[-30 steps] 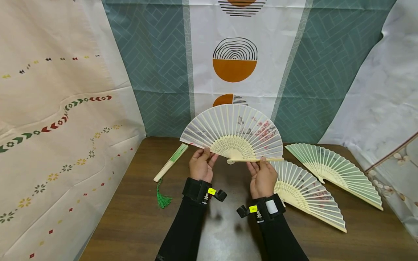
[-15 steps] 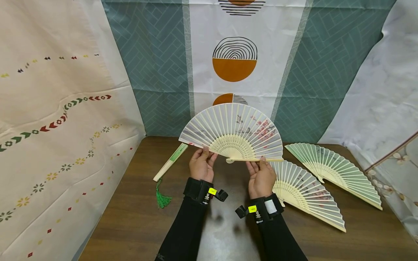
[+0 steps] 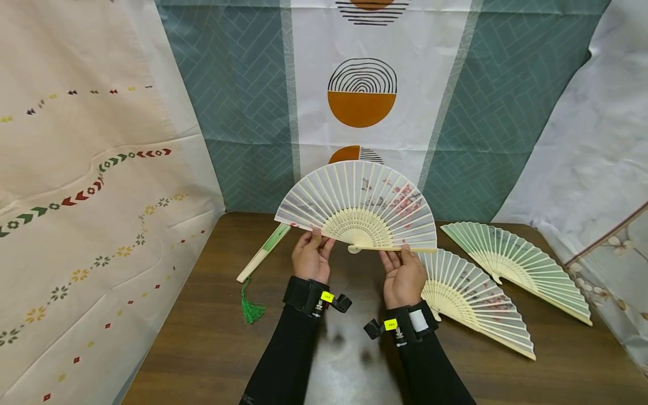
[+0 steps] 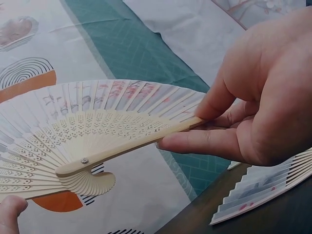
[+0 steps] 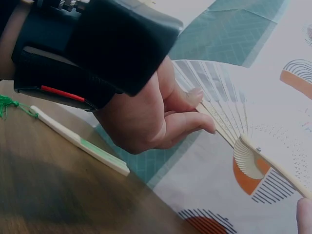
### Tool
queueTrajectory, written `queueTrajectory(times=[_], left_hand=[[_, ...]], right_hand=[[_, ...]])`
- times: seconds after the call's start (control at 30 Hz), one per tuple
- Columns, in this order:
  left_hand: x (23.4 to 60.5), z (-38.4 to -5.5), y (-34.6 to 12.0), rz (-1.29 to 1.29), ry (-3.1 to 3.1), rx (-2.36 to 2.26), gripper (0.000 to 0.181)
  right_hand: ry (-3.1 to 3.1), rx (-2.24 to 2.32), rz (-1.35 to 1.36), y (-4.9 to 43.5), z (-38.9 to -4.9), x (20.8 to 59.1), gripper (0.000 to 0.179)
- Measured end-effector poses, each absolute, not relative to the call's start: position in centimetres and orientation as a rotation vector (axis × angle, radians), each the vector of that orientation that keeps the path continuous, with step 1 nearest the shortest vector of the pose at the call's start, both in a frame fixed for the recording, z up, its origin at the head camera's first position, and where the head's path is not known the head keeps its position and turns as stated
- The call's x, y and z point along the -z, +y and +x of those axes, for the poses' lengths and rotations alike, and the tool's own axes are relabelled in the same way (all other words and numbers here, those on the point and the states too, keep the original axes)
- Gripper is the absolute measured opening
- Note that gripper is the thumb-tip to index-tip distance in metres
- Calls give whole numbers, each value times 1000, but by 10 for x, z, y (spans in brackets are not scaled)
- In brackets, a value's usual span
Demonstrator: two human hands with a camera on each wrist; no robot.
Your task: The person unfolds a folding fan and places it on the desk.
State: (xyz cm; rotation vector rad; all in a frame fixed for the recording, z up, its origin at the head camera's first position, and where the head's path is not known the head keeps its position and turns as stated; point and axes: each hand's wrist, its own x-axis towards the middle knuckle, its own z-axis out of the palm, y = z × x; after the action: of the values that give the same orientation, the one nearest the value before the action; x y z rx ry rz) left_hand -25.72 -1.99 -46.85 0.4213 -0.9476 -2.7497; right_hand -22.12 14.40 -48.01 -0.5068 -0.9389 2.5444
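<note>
A white folding fan (image 3: 349,194) with pink blossoms and pale pierced ribs is spread wide, raised above the back of the table. My left hand (image 3: 311,259) pinches its left outer rib between thumb and fingers. On the other side, my right hand (image 3: 405,281) pinches the right outer rib, thumb on top and fingers beneath. The left wrist view shows the right hand's grip close up, with the rivet (image 4: 85,161) where the ribs meet. In the right wrist view, the left hand (image 5: 146,117) holds the opposite rib.
A folded green fan (image 3: 263,253) with a green tassel (image 3: 251,309) lies left on the brown table (image 3: 202,349). To the right lie a spread white fan (image 3: 476,301) and a spread green fan (image 3: 516,267). Patterned cloths (image 3: 243,112) hang behind and at the sides.
The white fan and both hands have shifted very slightly left in the head view. Both hands keep their hold, and the fan stays spread.
</note>
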Motion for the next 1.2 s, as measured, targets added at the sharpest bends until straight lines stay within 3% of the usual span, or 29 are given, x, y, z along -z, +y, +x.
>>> queueTrajectory(times=[0.27, 0.63, 1.0, 1.2], left_hand=[[469, -253, -32, 472, -982, 2738, 26], [494, -222, -67, 406, -1229, 2844, 20], [520, -180, -90, 401, -1699, 2768, 10], [522, -168, -97, 436, -1882, 2748, 14]], right_hand=[[-1076, -2533, -510, 140, -209, 486, 29], [-1341, -2623, -546, 148, -151, 504, 30], [-1645, -2695, -686, 166, -90, 521, 57], [-1601, -2783, -793, 174, -66, 527, 52]])
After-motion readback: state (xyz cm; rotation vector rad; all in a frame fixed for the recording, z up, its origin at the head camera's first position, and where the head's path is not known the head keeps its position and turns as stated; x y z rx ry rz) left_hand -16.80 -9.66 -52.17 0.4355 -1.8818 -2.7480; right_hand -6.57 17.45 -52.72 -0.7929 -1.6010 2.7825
